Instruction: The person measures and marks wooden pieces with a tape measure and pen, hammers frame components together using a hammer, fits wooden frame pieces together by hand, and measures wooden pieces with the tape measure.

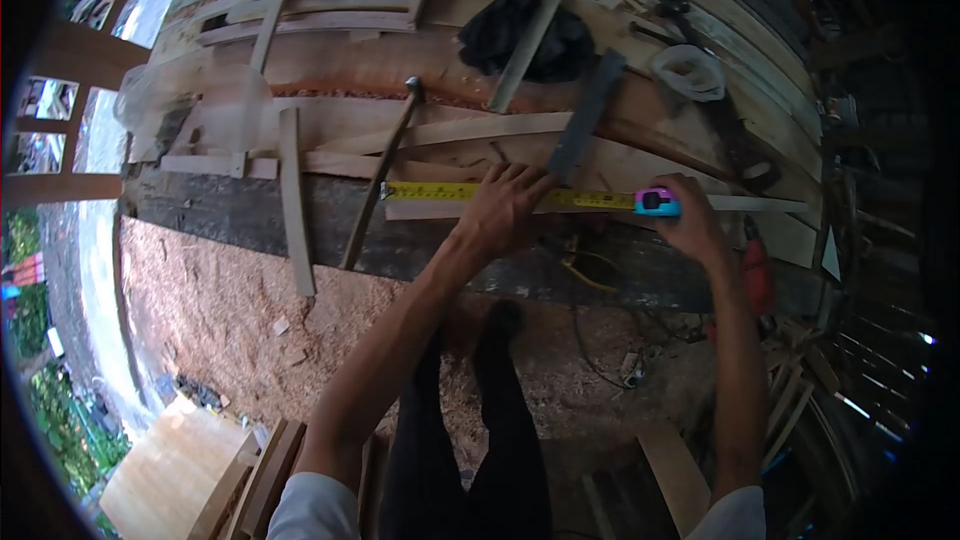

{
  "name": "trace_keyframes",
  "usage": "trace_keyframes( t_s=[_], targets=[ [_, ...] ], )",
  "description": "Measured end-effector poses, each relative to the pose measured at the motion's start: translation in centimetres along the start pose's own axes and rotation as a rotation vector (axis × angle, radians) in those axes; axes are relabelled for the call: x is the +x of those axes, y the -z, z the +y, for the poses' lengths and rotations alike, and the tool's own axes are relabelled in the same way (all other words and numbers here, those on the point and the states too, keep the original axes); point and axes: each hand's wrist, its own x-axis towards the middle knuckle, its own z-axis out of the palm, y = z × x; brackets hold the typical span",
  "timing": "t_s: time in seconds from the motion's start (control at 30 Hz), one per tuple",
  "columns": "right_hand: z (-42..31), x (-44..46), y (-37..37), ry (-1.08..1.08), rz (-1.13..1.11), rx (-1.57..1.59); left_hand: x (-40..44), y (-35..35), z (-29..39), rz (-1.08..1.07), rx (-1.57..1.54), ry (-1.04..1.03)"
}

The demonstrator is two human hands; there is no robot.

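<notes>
A tape measure (657,202) with a pink and blue case lies in my right hand (688,220), whose fingers are closed around it. Its yellow blade (430,191) runs out leftward along a pale wooden strip (425,211) near the bench's front edge. My left hand (505,202) bends its fingers over the middle of the blade and covers part of it. The blade's free end sits beside a dark slanting stick (376,185) with a metal top. Just beyond my left fingers lies a grey flat bar (588,110).
The wooden bench (330,202) carries loose slats, a black cloth or bag (525,35) and a whitish ring-shaped item (690,72). A red tool (757,275) is beside my right forearm. Shavings (240,300) cover the floor; boards (170,470) stand at lower left.
</notes>
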Motion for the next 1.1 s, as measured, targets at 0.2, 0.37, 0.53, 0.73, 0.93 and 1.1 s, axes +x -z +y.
trace_keyframes(
  t_s=[0.2, 0.37, 0.53, 0.73, 0.93, 1.1],
  targets=[
    [0.3, -0.4, 0.2, -0.008, 0.034, 0.040, -0.3, -2.1, -1.4, -0.068, 0.019, -0.009],
    [0.7, -0.4, -0.4, 0.038, 0.081, 0.014, -1.0, -2.4, -1.7, -0.011, 0.058, 0.015],
    [-1.9, 1.1, -0.1, 0.013, 0.175, -0.096, -1.5, -2.1, -1.5, -0.033, 0.067, 0.043],
    [-7.8, 6.6, -5.1, -0.024, 0.213, 0.326, -2.0, -2.4, -1.9, -0.051, 0.026, 0.059],
    [-11.0, 13.5, -10.1, -0.244, -0.251, 0.220, -2.2, -2.7, -2.4, -0.044, 0.094, 0.007],
    [-11.0, 15.3, -10.3, -0.257, -0.501, 0.209, -1.9, -2.9, -2.3, 0.073, 0.074, -0.079]
  ],
)
